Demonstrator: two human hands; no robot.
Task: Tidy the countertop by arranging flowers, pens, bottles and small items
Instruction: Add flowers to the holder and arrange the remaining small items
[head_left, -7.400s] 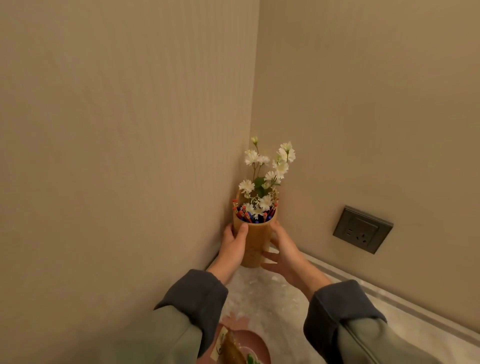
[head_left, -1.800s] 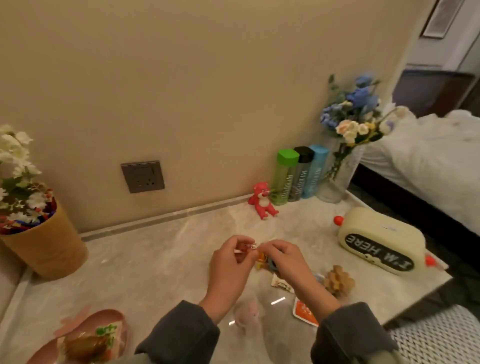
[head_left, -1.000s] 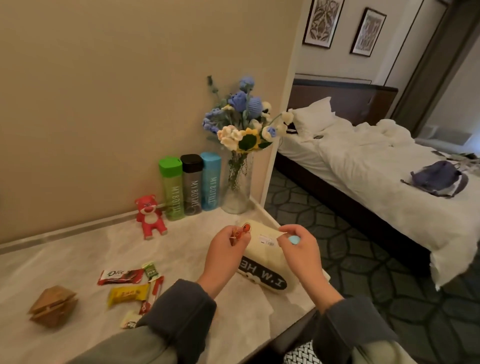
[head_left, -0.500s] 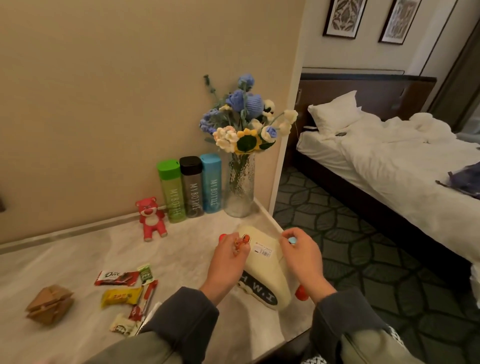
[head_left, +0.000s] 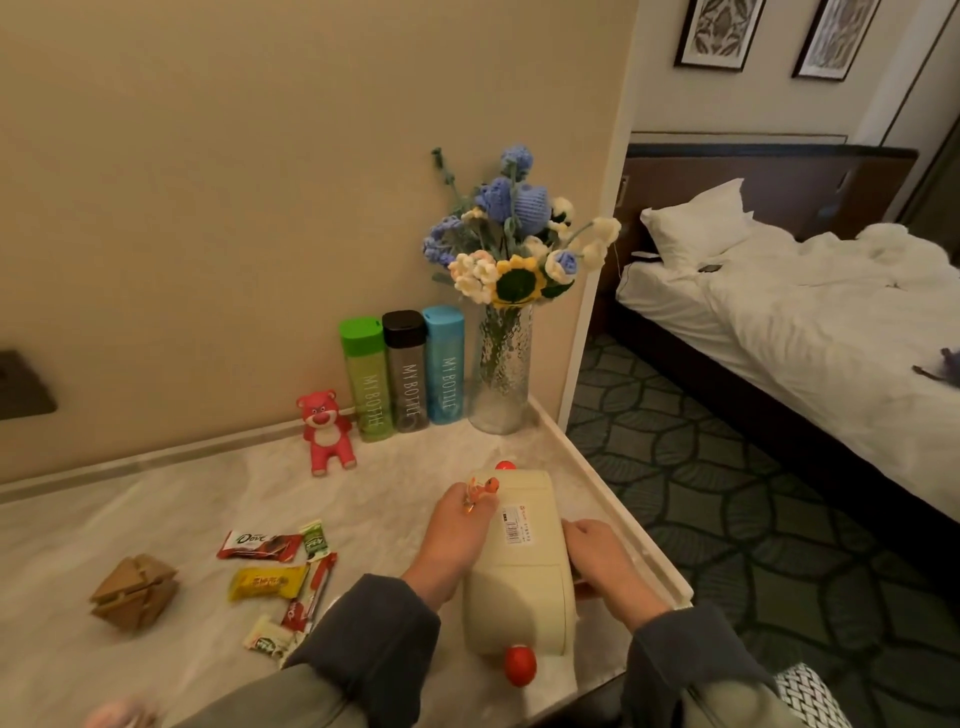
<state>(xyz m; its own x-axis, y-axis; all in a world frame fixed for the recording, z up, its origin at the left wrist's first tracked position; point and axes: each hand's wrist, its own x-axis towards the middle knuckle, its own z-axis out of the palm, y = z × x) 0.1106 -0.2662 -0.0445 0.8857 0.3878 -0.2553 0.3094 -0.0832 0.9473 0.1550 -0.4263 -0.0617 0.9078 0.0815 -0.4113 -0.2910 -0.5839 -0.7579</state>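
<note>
Box (head_left: 519, 582): cream, red knobs | L hand (head_left: 457, 538) pinches orange trinket (head_left: 482, 491) | R hand (head_left: 602, 564) grips it

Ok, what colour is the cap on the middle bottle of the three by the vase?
The middle bottle's cap is black; head view shows it best.

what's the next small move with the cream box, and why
Probably slide the box away from the counter edge, toward the vase. It lies close to that edge, with the left hand and right hand on either side of it. The left also pinches an orange trinket, so a short push seems safer than a lift.
</note>
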